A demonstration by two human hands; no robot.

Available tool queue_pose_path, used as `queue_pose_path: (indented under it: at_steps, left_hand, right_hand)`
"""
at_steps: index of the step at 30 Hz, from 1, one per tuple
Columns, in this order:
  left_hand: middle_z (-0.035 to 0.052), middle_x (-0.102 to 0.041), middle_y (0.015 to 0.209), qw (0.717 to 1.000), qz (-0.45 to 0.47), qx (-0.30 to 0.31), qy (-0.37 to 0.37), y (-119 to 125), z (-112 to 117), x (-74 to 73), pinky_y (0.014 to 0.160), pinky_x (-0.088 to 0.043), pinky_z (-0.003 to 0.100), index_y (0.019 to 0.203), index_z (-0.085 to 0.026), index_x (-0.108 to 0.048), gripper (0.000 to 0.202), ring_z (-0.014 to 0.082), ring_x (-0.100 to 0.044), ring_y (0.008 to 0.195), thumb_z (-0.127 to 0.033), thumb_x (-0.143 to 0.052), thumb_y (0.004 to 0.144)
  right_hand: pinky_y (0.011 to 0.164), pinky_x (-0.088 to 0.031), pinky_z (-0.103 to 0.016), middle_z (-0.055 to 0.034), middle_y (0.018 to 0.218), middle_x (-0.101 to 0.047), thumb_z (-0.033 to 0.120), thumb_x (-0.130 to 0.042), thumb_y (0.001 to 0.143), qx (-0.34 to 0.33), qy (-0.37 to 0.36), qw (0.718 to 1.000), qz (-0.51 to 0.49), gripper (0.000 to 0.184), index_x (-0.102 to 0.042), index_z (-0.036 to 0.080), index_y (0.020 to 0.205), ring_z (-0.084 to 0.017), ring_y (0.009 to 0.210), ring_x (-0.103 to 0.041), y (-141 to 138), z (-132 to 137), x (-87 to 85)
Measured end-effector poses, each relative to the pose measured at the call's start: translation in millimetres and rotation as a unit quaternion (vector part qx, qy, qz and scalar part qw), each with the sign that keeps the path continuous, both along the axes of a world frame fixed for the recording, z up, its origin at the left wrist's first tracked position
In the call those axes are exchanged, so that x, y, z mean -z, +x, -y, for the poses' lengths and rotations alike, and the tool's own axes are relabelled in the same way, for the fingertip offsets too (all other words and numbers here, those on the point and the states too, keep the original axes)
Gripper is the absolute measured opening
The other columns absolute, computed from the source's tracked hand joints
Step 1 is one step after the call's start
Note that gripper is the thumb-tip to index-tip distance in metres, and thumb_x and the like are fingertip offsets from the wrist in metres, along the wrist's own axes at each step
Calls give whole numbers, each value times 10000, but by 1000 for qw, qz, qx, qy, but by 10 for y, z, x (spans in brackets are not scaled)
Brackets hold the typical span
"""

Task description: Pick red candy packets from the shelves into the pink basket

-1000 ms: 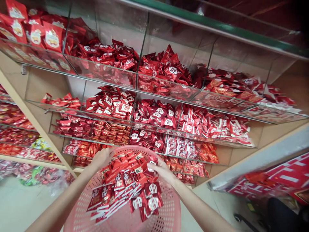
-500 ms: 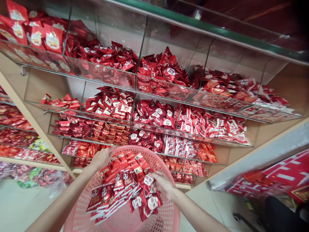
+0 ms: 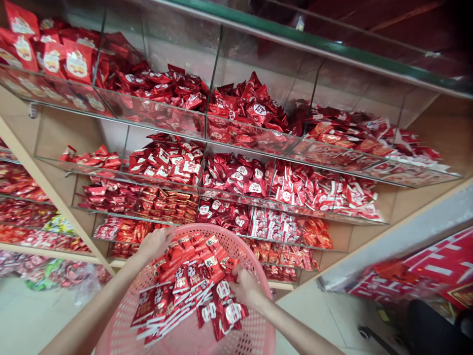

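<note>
A pink perforated plastic basket [image 3: 254,335] sits low in the middle, holding several red and white snack packets [image 3: 185,291]. My left hand [image 3: 155,244] grips the basket's far left rim. My right hand [image 3: 246,288] is down among the packets at the right of the pile, fingers curled over them; whether it holds one is hidden. Behind the basket rise glass shelf bins [image 3: 207,130] full of red packets.
Glass dividers split each shelf into compartments. A wooden shelf frame [image 3: 48,187] slants at the left, with more packets and bags [image 3: 48,271] on the floor beyond. Red boxes [image 3: 424,276] lie at the right. Pale floor tiles show below.
My right hand has come down from the basket's upper right into the packet pile, nearer the middle. My left hand and the basket have stayed in place.
</note>
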State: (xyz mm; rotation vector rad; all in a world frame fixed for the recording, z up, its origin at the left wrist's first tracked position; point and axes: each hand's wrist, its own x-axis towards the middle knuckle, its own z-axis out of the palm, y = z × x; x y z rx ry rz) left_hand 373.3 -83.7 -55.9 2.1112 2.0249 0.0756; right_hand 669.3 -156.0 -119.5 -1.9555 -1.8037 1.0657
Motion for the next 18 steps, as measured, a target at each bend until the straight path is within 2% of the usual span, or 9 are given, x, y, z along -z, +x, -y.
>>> queue_pose_path:
  at_steps: [3, 6, 8, 10, 13, 18]
  left_hand:
    - [114, -650, 1111, 1000, -1, 0, 2, -11, -8, 26, 825, -453, 335, 1302, -234, -452, 438, 254, -606, 1020, -320, -275, 911]
    - [125, -659, 1082, 1000, -3, 1, 5, -11, -4, 39, 804, -461, 335, 1304, -220, -451, 437, 259, -614, 1005, -312, -280, 912]
    - [129, -676, 1031, 1000, -8, -2, 3, -6, 4, 37, 784, -467, 334, 1320, -216, -431, 445, 261, -626, 978, -320, -283, 914]
    - [126, -682, 1010, 1000, -10, -4, 3, 3, 13, 26, 777, -469, 330, 1324, -216, -425, 446, 258, -630, 969, -321, -286, 914]
    - [122, -671, 1055, 1000, -5, -5, 6, 21, 28, -4, 799, -465, 330, 1298, -218, -460, 428, 251, -618, 998, -301, -286, 915]
    - [100, -654, 1107, 1000, 4, -5, -1, 33, 39, -42, 815, -463, 343, 1292, -249, -465, 417, 250, -604, 1026, -293, -296, 913]
  right_hand:
    - [616, -425, -319, -106, 750, -652, 233, -542, 761, -84, 150, 971, 167, 132, -550, 181, 883, -267, 767, -641, 23, -73, -214]
    - [641, -427, -348, -142, 795, -653, 273, -393, 870, -146, 195, 938, 247, 228, -562, 151, 963, -274, 758, -635, 0, -336, -509]
    - [666, -432, -342, -145, 892, -639, 216, -356, 886, -162, 222, 920, 280, 248, -538, 151, 1041, -256, 798, -625, -58, -607, -686]
    - [724, -435, -336, -151, 1072, -582, 128, -358, 869, -177, 257, 899, 308, 282, -504, 161, 1108, -242, 915, -593, -148, -907, -808]
    - [860, -402, -364, -138, 1233, -488, 42, -375, 834, -246, 273, 863, 347, 377, -479, 174, 1171, -244, 1125, -470, -319, -1295, -868]
    - [899, -387, -372, -123, 1191, -541, 55, -369, 860, -311, 250, 844, 359, 330, -554, 171, 1107, -216, 1116, -482, -553, -1586, -784]
